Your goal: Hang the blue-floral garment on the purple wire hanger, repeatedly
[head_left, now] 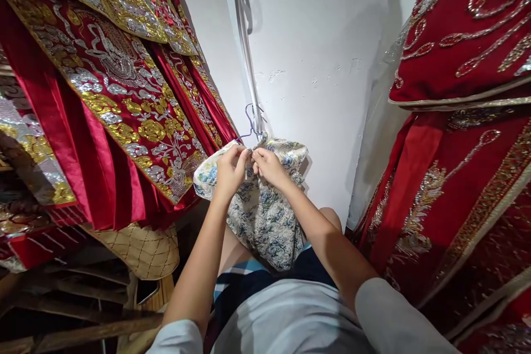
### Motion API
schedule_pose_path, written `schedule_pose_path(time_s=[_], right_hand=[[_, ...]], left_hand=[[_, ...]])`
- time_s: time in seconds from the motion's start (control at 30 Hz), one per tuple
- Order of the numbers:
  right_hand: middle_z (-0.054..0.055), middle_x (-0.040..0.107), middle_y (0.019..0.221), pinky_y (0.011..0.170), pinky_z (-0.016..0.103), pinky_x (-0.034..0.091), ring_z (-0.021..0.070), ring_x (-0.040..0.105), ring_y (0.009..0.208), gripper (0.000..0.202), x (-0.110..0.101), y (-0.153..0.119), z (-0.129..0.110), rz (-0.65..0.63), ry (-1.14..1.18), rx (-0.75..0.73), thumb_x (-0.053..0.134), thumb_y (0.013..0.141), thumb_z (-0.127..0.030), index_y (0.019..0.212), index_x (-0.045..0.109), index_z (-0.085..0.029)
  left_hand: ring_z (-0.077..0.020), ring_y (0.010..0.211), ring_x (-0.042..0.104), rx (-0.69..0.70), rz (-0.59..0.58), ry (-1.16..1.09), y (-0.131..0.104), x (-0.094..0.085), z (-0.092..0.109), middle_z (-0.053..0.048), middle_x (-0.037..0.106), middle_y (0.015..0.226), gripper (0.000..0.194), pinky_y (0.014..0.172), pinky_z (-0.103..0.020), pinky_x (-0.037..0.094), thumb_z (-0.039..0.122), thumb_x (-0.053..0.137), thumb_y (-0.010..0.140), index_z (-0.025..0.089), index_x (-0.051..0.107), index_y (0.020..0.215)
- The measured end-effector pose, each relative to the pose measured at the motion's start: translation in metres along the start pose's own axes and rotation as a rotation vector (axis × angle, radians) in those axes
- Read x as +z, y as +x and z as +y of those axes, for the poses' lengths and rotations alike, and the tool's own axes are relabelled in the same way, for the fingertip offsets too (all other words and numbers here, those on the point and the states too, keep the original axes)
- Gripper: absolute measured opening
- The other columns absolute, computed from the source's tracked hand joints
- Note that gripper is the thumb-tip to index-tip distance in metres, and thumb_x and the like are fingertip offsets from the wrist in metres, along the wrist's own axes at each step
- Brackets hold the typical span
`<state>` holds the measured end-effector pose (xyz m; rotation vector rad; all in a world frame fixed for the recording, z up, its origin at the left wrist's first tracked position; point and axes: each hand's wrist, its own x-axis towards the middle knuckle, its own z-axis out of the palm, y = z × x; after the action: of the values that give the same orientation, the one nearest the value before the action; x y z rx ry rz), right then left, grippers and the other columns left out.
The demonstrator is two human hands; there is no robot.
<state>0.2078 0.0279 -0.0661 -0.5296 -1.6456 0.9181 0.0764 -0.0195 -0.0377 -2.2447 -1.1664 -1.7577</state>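
Note:
A floral garment (265, 215) with blue and cream patterning hangs from a thin blue hanger (250, 121) in front of the wall. My left hand (232, 168) pinches the garment near its collar, just below the hanger. Close beside it, my right hand (267, 166) is closed on the same part, fingertips nearly meeting those of the left. The small detail between the fingertips is too hidden to make out. The garment's lower part drapes down over my lap.
Red embroidered costumes with gold and silver hang at the left (120, 77) and right (468, 177). A white pole (244, 38) runs down the pale wall (315, 55). A wooden rack (83, 298) and a dark phone-like object (147, 290) are at lower left.

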Motion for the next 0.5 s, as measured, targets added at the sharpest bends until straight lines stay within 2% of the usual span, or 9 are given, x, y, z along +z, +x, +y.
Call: schedule_pose_path(time_s=[0.1, 0.17, 0.23, 0.3, 0.33, 0.4, 0.47, 0.5], right_hand=[[-0.005, 0.046, 0.052, 0.05, 0.022, 0.032, 0.0108, 0.044, 0.049, 0.028, 0.003, 0.003, 0.006, 0.053, -0.085, -0.082, 0.047, 0.092, -0.04, 0.071, 0.05, -0.021], [-0.005, 0.043, 0.052, 0.05, 0.023, 0.03, 0.0113, 0.041, 0.05, 0.029, 0.003, -0.001, 0.016, 0.089, -0.161, -0.052, 0.05, 0.088, -0.036, 0.064, 0.048, -0.021], [-0.005, 0.038, 0.049, 0.05, 0.024, 0.026, 0.0109, 0.037, 0.05, 0.032, 0.002, -0.009, 0.026, 0.107, -0.217, 0.013, 0.053, 0.083, -0.032, 0.055, 0.042, -0.021], [-0.005, 0.035, 0.046, 0.049, 0.024, 0.024, 0.01, 0.034, 0.048, 0.034, 0.0, -0.019, 0.032, 0.104, -0.178, 0.091, 0.054, 0.077, -0.029, 0.049, 0.038, -0.021], [-0.005, 0.035, 0.045, 0.049, 0.024, 0.024, 0.0095, 0.034, 0.047, 0.033, -0.001, -0.025, 0.033, 0.101, -0.136, 0.126, 0.054, 0.075, -0.029, 0.047, 0.038, -0.021], [-0.005, 0.039, 0.043, 0.047, 0.024, 0.025, 0.0091, 0.035, 0.044, 0.028, -0.003, -0.039, 0.033, 0.104, -0.034, 0.186, 0.052, 0.072, -0.03, 0.048, 0.044, -0.021], [-0.005, 0.043, 0.042, 0.046, 0.023, 0.026, 0.0088, 0.037, 0.042, 0.024, -0.002, -0.054, 0.03, 0.104, 0.065, 0.241, 0.053, 0.071, -0.032, 0.051, 0.051, -0.019], [-0.005, 0.044, 0.041, 0.045, 0.023, 0.026, 0.0085, 0.036, 0.041, 0.024, -0.001, -0.062, 0.03, 0.102, 0.115, 0.268, 0.053, 0.071, -0.033, 0.052, 0.052, -0.019]], left_hand=[[-0.0141, 0.073, 0.055, -0.01, -0.007, -0.026, 0.0, 0.003, 0.002, -0.001, 0.06, 0.076, 0.021, 0.071, -0.025, 0.041, 0.032, 0.053, 0.094, 0.017, 0.061, 0.081], [-0.0143, 0.074, 0.055, -0.031, 0.039, -0.075, 0.002, 0.002, 0.001, -0.001, 0.06, 0.076, 0.021, 0.071, -0.025, 0.042, 0.033, 0.054, 0.094, 0.017, 0.061, 0.081], [-0.0139, 0.072, 0.055, -0.069, 0.178, -0.136, 0.007, -0.002, -0.004, -0.001, 0.059, 0.075, 0.022, 0.068, -0.024, 0.042, 0.035, 0.055, 0.093, 0.017, 0.061, 0.081], [-0.0127, 0.07, 0.053, -0.134, 0.391, -0.212, 0.012, -0.014, -0.017, 0.0, 0.057, 0.074, 0.021, 0.067, -0.023, 0.042, 0.035, 0.058, 0.091, 0.017, 0.06, 0.079], [-0.0116, 0.069, 0.053, -0.192, 0.502, -0.275, 0.012, -0.022, -0.026, 0.0, 0.056, 0.073, 0.02, 0.066, -0.022, 0.043, 0.033, 0.06, 0.089, 0.017, 0.059, 0.078], [-0.0093, 0.063, 0.049, -0.393, 0.677, -0.479, 0.007, -0.041, -0.046, 0.003, 0.051, 0.068, 0.019, 0.066, -0.02, 0.044, 0.029, 0.061, 0.087, 0.017, 0.055, 0.074], [-0.008, 0.055, 0.045, -0.65, 0.718, -0.733, -0.01, -0.054, -0.064, 0.005, 0.042, 0.06, 0.025, 0.065, -0.019, 0.045, 0.024, 0.058, 0.088, 0.019, 0.045, 0.068], [-0.008, 0.052, 0.043, -0.744, 0.681, -0.826, -0.023, -0.056, -0.072, 0.006, 0.037, 0.056, 0.028, 0.064, -0.019, 0.046, 0.023, 0.056, 0.088, 0.019, 0.04, 0.065]])
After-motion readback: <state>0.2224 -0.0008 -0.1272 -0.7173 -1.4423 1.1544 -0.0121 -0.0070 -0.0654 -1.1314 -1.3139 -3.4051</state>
